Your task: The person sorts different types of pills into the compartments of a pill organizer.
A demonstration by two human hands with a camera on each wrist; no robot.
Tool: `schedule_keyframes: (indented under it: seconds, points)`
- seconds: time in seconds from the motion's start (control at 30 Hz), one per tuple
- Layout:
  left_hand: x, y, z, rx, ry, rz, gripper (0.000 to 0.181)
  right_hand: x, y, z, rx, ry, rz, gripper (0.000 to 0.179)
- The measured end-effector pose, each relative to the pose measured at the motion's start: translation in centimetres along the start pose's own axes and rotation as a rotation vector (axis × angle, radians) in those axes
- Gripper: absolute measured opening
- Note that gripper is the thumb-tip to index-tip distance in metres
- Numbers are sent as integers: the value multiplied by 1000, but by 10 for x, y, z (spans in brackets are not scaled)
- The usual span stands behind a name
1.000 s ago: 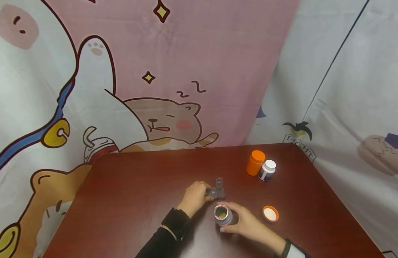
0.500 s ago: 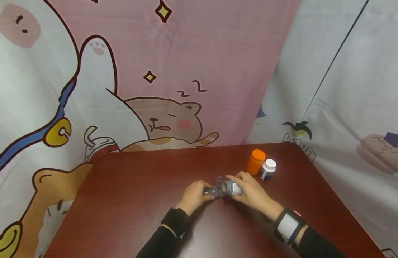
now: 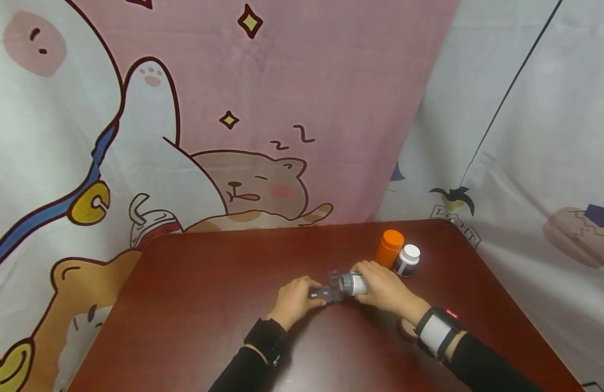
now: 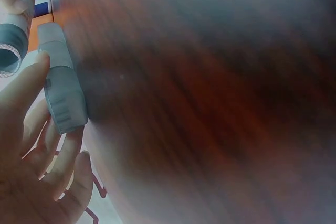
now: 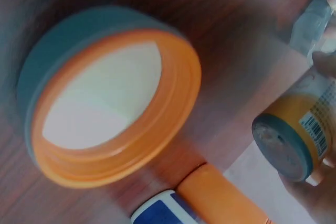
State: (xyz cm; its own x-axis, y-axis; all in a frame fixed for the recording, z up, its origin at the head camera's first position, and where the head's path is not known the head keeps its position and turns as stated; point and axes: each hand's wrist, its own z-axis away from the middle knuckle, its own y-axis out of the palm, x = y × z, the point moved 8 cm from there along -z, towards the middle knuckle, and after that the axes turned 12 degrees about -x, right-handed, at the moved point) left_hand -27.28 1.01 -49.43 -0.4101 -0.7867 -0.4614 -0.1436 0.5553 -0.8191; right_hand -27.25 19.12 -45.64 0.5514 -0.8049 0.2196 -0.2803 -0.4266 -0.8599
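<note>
My left hand (image 3: 291,300) pinches one end of a small grey pill organizer (image 3: 322,294) between thumb and fingers, low over the table. One lid at its far end stands up in the head view. My right hand (image 3: 384,288) grips an uncapped grey pill bottle (image 3: 356,284) with a white label, tilted with its mouth toward the organizer. In the left wrist view the bottle's mouth (image 4: 9,59) is seen beside the organizer (image 4: 65,95). The right wrist view shows the bottle's base (image 5: 281,148) and barcode. Whether pills come out cannot be seen.
An orange bottle (image 3: 390,247) and a white-capped bottle (image 3: 407,260) with a dark label stand together at the back right. An orange-rimmed lid (image 5: 115,98) lies inside up on the table, half hidden under my right wrist in the head view.
My right hand has carried the bottle from the near side up to the organizer and tipped it from upright to leaning left. The left hand stays almost in place.
</note>
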Motion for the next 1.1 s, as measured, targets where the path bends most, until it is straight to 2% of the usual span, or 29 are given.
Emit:
schedule_keyframes:
  seconds: [0.3, 0.5, 0.83, 1.1]
  points:
    - [-1, -3, 2, 4, -1, -18, 41, 7, -3, -1, 61, -111, 26, 51]
    - [-2, -3, 2, 2, 0, -18, 41, 9, -5, -5, 88, -120, 27, 54]
    - [-2, -1, 2, -14, 4, -13, 39, 9, 0, -5, 91, -143, 56, 55]
    - [-1, -1, 3, -16, 2, -31, 39, 14, -1, -11, 78, -193, 90, 52]
